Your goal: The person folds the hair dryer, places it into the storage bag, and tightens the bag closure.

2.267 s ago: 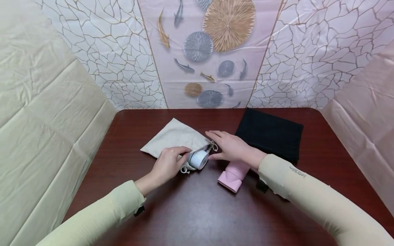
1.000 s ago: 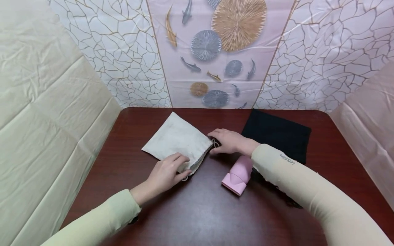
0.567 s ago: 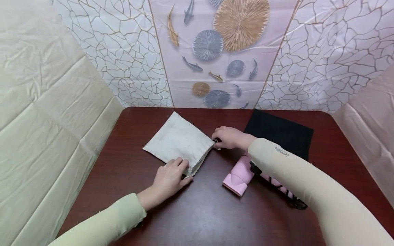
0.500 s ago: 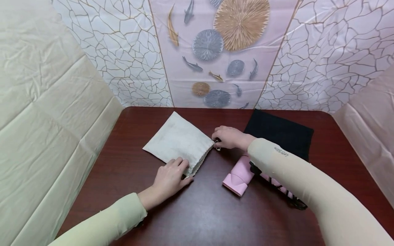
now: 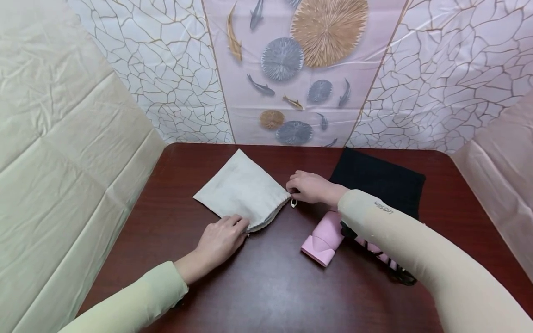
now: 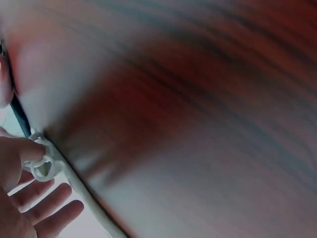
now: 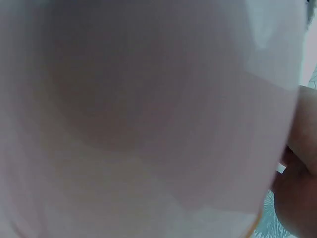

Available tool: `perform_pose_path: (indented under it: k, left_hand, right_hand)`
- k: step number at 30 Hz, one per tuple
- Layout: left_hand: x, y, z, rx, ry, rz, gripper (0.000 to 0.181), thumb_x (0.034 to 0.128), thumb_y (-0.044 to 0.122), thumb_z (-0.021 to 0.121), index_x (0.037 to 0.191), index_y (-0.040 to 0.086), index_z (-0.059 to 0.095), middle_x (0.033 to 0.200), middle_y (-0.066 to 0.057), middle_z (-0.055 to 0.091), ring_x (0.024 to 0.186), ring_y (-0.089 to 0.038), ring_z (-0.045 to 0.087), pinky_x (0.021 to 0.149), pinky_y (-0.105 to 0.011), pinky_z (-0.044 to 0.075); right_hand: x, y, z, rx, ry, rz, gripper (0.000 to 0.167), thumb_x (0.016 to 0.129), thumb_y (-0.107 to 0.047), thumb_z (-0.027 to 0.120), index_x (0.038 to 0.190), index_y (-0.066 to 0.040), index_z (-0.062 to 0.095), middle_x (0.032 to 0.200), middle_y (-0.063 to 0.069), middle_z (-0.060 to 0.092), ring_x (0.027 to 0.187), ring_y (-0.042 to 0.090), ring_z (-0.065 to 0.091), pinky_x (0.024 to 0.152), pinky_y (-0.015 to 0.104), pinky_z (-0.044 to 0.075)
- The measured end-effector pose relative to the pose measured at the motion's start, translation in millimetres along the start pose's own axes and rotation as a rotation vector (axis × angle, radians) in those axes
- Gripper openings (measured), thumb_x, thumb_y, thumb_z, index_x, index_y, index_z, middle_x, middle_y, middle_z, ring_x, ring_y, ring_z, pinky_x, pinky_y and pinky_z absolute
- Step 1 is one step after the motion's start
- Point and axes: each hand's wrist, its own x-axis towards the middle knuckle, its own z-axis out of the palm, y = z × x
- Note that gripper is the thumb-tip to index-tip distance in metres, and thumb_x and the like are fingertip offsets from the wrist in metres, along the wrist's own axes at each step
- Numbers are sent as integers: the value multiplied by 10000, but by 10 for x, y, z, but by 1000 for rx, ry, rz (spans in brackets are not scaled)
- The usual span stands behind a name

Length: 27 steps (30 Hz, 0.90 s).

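A pale cloth drawstring bag [image 5: 241, 187] lies flat on the dark red table, its mouth toward the lower right. My left hand [image 5: 220, 238] is at the near corner of the mouth; in the left wrist view its thumb and a finger pinch the white cord loop [image 6: 42, 168], the other fingers spread. At the far corner my right hand [image 5: 310, 187] pinches the bag's other cord, and a small loop [image 5: 294, 203] hangs below the fingertips. The white cylinder seen earlier is out of sight. A large blurred pale surface fills most of the right wrist view.
A pink hair dryer [image 5: 322, 238] with a black cord lies under and beside the right forearm, partly hidden. Behind that arm a black cloth [image 5: 379, 180] lies flat at the table's back right. Patterned sheets hang around the table.
The white cylinder at the bag's mouth has gone from view. The mouth has flattened, and both hands have come to pinch cords at its two corners. The left hand has just shifted slightly left.
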Motion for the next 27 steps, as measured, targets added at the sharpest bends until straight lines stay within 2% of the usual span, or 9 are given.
perform_pose_path:
  k: [2, 6, 9, 12, 15, 16, 19, 21, 27]
  left_hand:
    - [-10, -49, -17, -14, 12, -11, 253, 859, 100, 850, 1072, 130, 717, 981, -27, 695, 809, -262, 706, 502, -398, 557]
    - [-35, -130, -41, -28, 19, -25, 250, 854, 62, 831, 1067, 116, 712, 960, -36, 687, 830, -268, 712, 547, -407, 576]
    - [-40, -183, -59, -26, 22, -35, 251, 845, 45, 816, 1064, 105, 709, 950, -45, 682, 846, -279, 711, 567, -417, 583]
    - [-42, -245, -83, -29, 20, -73, 260, 842, 34, 799, 1080, 99, 717, 961, -56, 690, 862, -290, 708, 575, -437, 587]
    - [-65, -296, -108, -40, 7, -139, 263, 856, 47, 795, 1107, 94, 731, 988, -67, 708, 884, -301, 709, 588, -466, 591]
    - [-74, -310, -113, -45, 2, -162, 260, 865, 55, 795, 1115, 92, 734, 996, -70, 713, 890, -305, 710, 589, -477, 591]
    - [-107, -344, -121, -67, -11, -229, 237, 885, 74, 798, 1114, 77, 738, 1001, -79, 716, 903, -312, 718, 610, -500, 594]
    - [-132, -361, -116, -84, -24, -266, 223, 878, 67, 806, 1091, 74, 738, 991, -78, 709, 896, -311, 718, 623, -508, 593]
    - [-186, -386, -78, -99, -94, -296, 233, 806, 83, 870, 987, 125, 729, 971, -44, 668, 860, -279, 682, 631, -489, 582]
  right_hand:
    - [-38, -7, -19, 18, 2, -1, 221, 919, -38, 744, 784, -163, 622, 807, -16, 576, 846, 228, 522, 876, 426, 486]
    - [-100, -25, -38, 49, -12, 2, 198, 947, -56, 731, 811, -159, 629, 825, -18, 621, 903, 260, 615, 1120, 527, 472]
    - [-135, -52, -39, 65, -27, -2, 184, 957, -71, 730, 824, -159, 637, 849, -13, 653, 952, 280, 649, 1170, 573, 435]
    - [-165, -99, -48, 85, -35, -14, 169, 966, -88, 730, 836, -161, 651, 862, -18, 678, 955, 264, 652, 1145, 572, 455]
    - [-180, -148, -53, 122, -38, -29, 154, 982, -111, 720, 850, -165, 663, 839, -45, 676, 897, 234, 614, 1007, 522, 524]
    - [-185, -161, -54, 134, -37, -33, 151, 986, -116, 718, 854, -165, 664, 824, -54, 668, 877, 218, 602, 996, 502, 524]
    - [-199, -190, -59, 168, -40, -27, 145, 1000, -140, 709, 864, -175, 670, 777, -88, 630, 809, 172, 527, 824, 423, 494]
    - [-209, -193, -57, 174, -41, -19, 142, 1000, -141, 709, 869, -180, 672, 757, -97, 603, 787, 150, 511, 789, 385, 479]
    - [-230, -172, -51, 171, -30, 8, 140, 993, -124, 716, 876, -184, 671, 751, -97, 570, 769, 140, 514, 721, 342, 468]
